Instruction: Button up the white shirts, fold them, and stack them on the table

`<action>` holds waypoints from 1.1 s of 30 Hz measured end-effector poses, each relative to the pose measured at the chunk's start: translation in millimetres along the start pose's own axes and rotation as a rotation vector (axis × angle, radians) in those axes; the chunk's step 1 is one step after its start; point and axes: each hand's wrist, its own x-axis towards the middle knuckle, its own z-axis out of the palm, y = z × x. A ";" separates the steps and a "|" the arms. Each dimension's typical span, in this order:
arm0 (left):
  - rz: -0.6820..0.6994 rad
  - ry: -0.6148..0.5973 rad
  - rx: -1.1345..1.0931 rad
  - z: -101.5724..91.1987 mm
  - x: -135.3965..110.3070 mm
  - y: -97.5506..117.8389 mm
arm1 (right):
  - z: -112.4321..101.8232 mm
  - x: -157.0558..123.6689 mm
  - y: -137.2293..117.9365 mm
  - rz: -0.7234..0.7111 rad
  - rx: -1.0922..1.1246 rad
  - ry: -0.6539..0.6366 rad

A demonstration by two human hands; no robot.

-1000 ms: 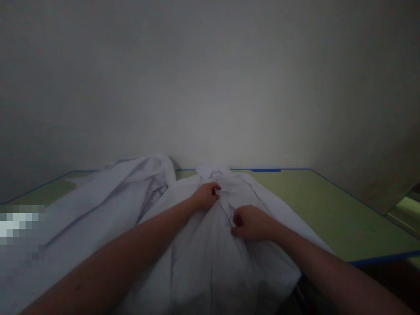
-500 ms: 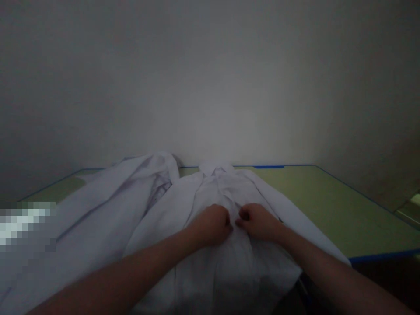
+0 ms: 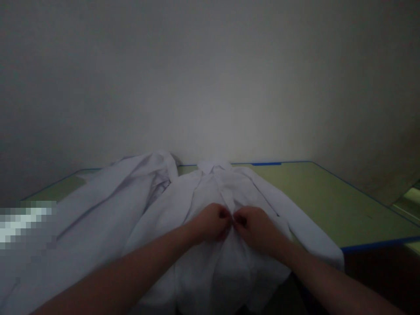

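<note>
A white long-sleeved coat (image 3: 210, 188) lies front up on the table, collar toward the wall and one sleeve stretched out to the right. My left hand (image 3: 213, 223) is closed at the middle of its front opening, fingertips pinching the cloth edge. Against those fingertips, my right hand (image 3: 252, 225) pinches the other edge of the front. Any button between the fingers is too small and dark to make out. Below the hands the cloth bulges and hangs over the near table edge.
More white garments (image 3: 121, 197) lie heaped on the left side. The greenish table (image 3: 328, 201) has a blue rim and stands against a grey wall (image 3: 210, 78). A blurred-out patch (image 3: 26, 225) covers something at the left.
My two hands have come together, closing the small gap between their fingertips. The coat's front edges are drawn together, and its right sleeve has shifted slightly left.
</note>
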 end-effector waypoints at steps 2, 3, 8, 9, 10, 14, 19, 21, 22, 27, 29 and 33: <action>0.012 -0.010 -0.065 0.0 -0.4 -2.4 | 1.0 -1.5 -2.5 -0.013 -0.047 0.001; 0.016 -0.017 -0.093 -0.4 -0.5 -3.4 | 1.7 -1.8 -2.8 -0.019 -0.065 0.002; 0.049 -0.048 -0.177 -0.8 1.1 -7.2 | 5.3 -0.6 0.5 -0.045 -0.085 0.049; 0.054 -0.043 -0.187 -0.4 1.6 -7.8 | 5.9 -0.2 1.0 -0.047 -0.079 0.049; 0.050 -0.038 -0.196 0.1 2.1 -8.3 | 6.3 0.1 1.3 -0.047 -0.075 0.048; 0.045 -0.035 -0.230 0.5 3.5 -9.6 | 6.3 -0.6 1.4 -0.055 -0.059 0.055; 0.072 -0.045 -0.308 -1.9 3.1 -9.2 | 2.7 -0.4 5.1 -0.088 0.094 -0.022; 0.071 -0.057 -0.355 -2.1 3.0 -7.8 | 1.7 1.7 6.4 -0.050 0.158 -0.043; 0.074 -0.058 -0.375 -2.0 3.1 -7.1 | 1.5 2.9 6.5 -0.033 0.181 -0.048; 0.004 -0.013 -0.527 -1.4 5.6 -4.8 | 4.1 6.8 3.1 0.032 0.195 -0.017; -0.020 -0.010 -0.586 -1.8 6.5 -4.0 | 6.0 7.3 2.0 0.053 0.166 0.026; 0.003 0.007 -0.596 -1.3 7.4 -3.2 | 7.6 7.5 2.6 0.053 0.141 0.066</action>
